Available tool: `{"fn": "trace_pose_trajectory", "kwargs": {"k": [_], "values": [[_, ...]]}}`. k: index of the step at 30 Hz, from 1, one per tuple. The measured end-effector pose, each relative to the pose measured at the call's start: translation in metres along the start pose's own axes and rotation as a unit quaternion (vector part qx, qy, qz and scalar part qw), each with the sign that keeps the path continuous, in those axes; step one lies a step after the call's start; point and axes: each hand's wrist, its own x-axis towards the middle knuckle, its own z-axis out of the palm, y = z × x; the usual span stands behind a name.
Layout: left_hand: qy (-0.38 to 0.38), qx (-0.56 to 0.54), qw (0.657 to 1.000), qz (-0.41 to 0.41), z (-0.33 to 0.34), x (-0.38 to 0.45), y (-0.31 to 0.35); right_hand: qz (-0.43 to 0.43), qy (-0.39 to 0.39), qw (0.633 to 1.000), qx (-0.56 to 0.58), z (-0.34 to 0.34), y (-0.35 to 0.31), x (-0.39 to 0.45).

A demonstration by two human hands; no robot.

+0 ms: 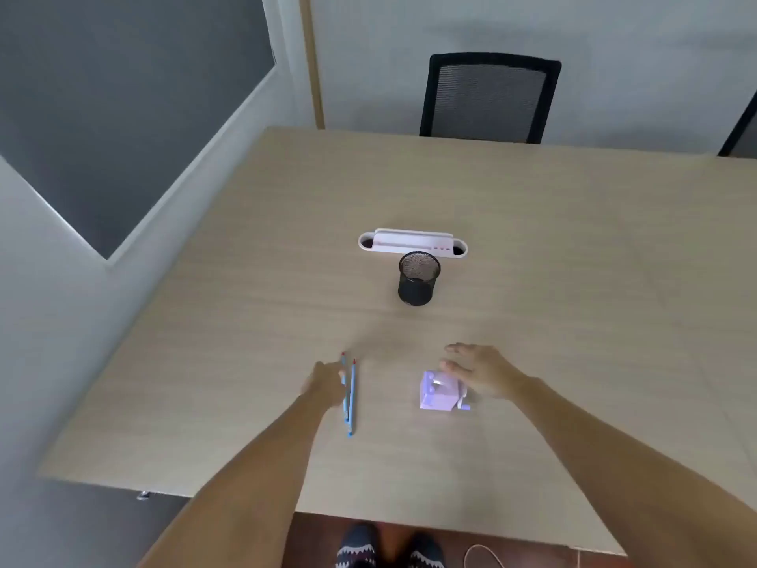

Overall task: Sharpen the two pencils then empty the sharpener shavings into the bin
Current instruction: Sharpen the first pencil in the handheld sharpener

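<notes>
A pale wood-grain table [532, 248] fills the view, and the black wire-mesh cup [419, 279] standing upright near its middle serves as the landmark. Nothing can be made out inside the cup; only its dark bottom shows through the rim. Just behind it, touching or nearly so, lies a long white plastic desk organiser [412, 242] with a dark round hole at each end; what those holes hold cannot be told.

Nearer the person than the cup and a little to its left, two slim blue pencils with red tips [350, 397] lie side by side on the table, pointing roughly away from the person. The left hand [325, 383] rests at the pencils, its fingers against the nearer one, though whether they pinch it cannot be told through the blur.

Nearer than the cup and slightly to its right sits the small lilac plastic crank sharpener [440, 392]. The right hand [479, 373] is spread wide just beside and over its far side, fingers straight and holding nothing.

Beyond the table stands a black mesh-back chair [489, 98].
</notes>
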Motion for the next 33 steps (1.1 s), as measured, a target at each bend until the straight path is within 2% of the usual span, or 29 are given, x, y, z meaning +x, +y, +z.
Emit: {"fn": "trace_pose_trajectory", "kwargs": {"k": [4,7,11,15,19,22,25,28,33], "values": [[0.02,-0.006,0.999,-0.025,0.009,-0.006,-0.002,-0.036,-0.011,0.998,0.043,0.021,-0.002,-0.01],[0.041,0.026,0.998,-0.045,0.009,-0.011,0.002,-0.063,0.018,0.996,0.058,0.035,0.003,-0.009],[0.086,0.033,0.993,-0.068,0.016,-0.009,0.002,-0.051,0.052,0.995,0.066,0.048,0.008,-0.009],[0.102,0.052,0.992,-0.051,0.022,-0.006,-0.006,-0.045,0.067,0.995,0.063,0.055,0.009,-0.006],[0.1,0.013,0.994,-0.044,0.022,-0.006,-0.013,0.006,0.044,0.989,0.141,0.044,0.004,-0.001],[0.121,-0.009,0.993,-0.004,0.021,-0.008,-0.014,0.027,0.007,0.983,0.18,0.034,0.003,0.001],[0.15,0.007,0.982,0.117,0.025,-0.018,-0.009,0.037,0.002,0.989,0.144,0.031,0.003,0.006],[0.138,-0.015,0.968,0.208,0.034,-0.025,0.001,0.048,-0.001,0.99,0.131,0.031,0.001,0.007],[0.093,-0.016,0.97,0.224,0.042,-0.029,0.021,0.053,0.016,0.99,0.131,0.033,-0.004,0.004]]}}
